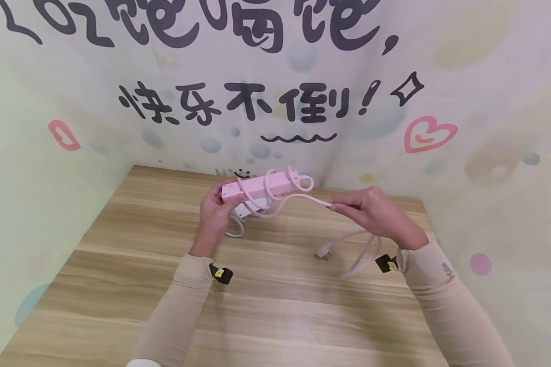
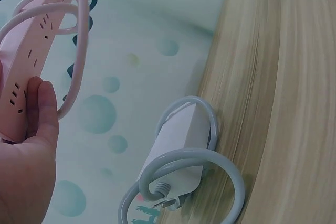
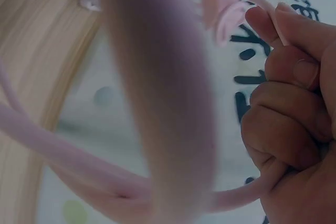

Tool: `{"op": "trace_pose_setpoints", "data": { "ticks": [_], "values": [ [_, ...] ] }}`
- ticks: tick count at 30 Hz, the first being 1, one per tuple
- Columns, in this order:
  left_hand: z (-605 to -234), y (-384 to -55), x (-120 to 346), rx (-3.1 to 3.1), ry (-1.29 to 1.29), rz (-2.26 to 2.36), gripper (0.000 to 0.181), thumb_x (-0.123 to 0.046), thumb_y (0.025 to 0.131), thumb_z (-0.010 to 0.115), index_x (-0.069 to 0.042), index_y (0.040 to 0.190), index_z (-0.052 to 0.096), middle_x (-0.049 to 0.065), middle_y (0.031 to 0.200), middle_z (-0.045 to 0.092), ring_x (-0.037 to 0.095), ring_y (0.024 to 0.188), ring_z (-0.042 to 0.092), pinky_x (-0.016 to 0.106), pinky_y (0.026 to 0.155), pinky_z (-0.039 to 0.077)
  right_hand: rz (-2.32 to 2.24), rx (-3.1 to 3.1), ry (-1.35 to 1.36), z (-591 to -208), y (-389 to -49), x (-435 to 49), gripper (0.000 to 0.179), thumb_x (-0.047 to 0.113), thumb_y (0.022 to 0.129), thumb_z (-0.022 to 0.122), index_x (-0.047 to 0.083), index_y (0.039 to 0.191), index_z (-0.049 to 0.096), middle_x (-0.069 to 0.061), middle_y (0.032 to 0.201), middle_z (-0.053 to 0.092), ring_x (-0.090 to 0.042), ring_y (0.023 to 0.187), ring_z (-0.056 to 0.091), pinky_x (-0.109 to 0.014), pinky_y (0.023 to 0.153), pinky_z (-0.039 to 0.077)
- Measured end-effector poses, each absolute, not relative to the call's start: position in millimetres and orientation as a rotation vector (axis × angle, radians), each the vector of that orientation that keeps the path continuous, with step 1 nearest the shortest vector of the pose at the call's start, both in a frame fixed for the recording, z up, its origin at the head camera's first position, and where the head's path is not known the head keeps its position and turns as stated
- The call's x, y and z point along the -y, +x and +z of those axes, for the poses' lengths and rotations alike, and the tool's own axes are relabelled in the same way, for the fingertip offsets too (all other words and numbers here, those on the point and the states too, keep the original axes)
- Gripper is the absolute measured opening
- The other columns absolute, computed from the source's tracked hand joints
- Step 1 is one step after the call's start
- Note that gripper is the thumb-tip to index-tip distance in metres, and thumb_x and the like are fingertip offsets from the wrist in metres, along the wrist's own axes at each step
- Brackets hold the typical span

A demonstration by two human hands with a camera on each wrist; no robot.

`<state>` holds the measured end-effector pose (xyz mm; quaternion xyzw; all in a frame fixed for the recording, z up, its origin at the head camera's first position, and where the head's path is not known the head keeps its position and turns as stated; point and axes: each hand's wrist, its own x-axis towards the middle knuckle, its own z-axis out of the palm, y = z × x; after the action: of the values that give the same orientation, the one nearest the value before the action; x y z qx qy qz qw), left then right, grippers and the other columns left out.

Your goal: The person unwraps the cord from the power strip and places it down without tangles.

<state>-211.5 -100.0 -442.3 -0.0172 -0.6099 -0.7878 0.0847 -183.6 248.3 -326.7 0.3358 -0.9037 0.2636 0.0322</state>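
Two hands wind a cord above the bench (image 1: 275,306).
Our left hand (image 1: 213,214) grips the pink power strip (image 1: 261,186); our right hand (image 1: 376,211) pinches its cord (image 1: 303,196). Slack could let loops slip off.

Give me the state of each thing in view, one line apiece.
pink power strip: held off the table, cord looped round it.
pink cord: partly wound, the rest trailing to the table.
pink plug: unplugged, lying on the table.
white power strip: on the table, own cord coiled round it.
left hand: grips the pink strip.
right hand: pinches the cord.
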Motion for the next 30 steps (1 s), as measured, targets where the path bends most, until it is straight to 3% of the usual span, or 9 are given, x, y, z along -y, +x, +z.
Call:
{"op": "trace_pose_setpoints", "data": {
  "ticks": [6, 13, 23, 26, 30],
  "values": [
    [-439, -212, 101, 1.752, -0.031, -2.408, 0.047, 0.01, 0.088, 0.069, 0.007, 0.132, 0.054, 0.003, 0.122, 0.064, 0.014, 0.113, 0.061, 0.017, 0.094, 0.055, 0.797, 2.858, 0.93, -352, -190, -271, 0.011, 0.015, 0.094, 0.073, 0.017, 0.102, 0.08, 0.007, 0.079, 0.071, -0.001, 0.057, 0.042, -0.021, 0.054, 0.04],
    [-435, -213, 101, 1.666, -0.055, -2.452, 0.039, 0.014, 0.087, 0.067, -0.001, 0.122, 0.059, 0.001, 0.118, 0.065, 0.013, 0.107, 0.061, 0.017, 0.09, 0.056, 0.896, 3.015, 0.722, -375, -197, -295, 0.006, 0.022, 0.098, 0.07, 0.018, 0.096, 0.074, 0.003, 0.069, 0.057, -0.007, 0.06, 0.041, -0.024, 0.056, 0.038],
    [-438, -212, 95, 1.571, -0.15, -2.546, 0.043, 0.019, 0.088, 0.061, 0.011, 0.129, 0.052, -0.001, 0.113, 0.067, 0.011, 0.102, 0.06, 0.017, 0.086, 0.057, 0.959, 3.057, 0.619, -398, -202, -318, 0.01, 0.024, 0.099, 0.068, 0.017, 0.097, 0.074, 0.002, 0.079, 0.068, -0.011, 0.071, 0.053, -0.025, 0.065, 0.046],
    [-441, -210, 92, 1.59, -0.166, -2.58, 0.044, 0.017, 0.089, 0.062, 0.011, 0.131, 0.05, -0.003, 0.111, 0.067, 0.009, 0.102, 0.062, 0.018, 0.085, 0.058, 0.915, 3.059, 0.619, -406, -203, -322, 0.01, 0.023, 0.099, 0.068, 0.016, 0.098, 0.075, 0.001, 0.087, 0.074, -0.014, 0.08, 0.063, -0.031, 0.075, 0.052],
    [-445, -208, 86, 1.637, -0.198, -2.583, 0.047, 0.014, 0.089, 0.064, 0.012, 0.133, 0.048, -0.003, 0.111, 0.066, 0.009, 0.104, 0.063, 0.019, 0.089, 0.058, 0.881, 3.089, 0.6, -418, -203, -330, 0.017, 0.023, 0.1, 0.066, 0.01, 0.105, 0.076, -0.008, 0.103, 0.078, -0.027, 0.102, 0.071, -0.048, 0.092, 0.056]
  ]
}}
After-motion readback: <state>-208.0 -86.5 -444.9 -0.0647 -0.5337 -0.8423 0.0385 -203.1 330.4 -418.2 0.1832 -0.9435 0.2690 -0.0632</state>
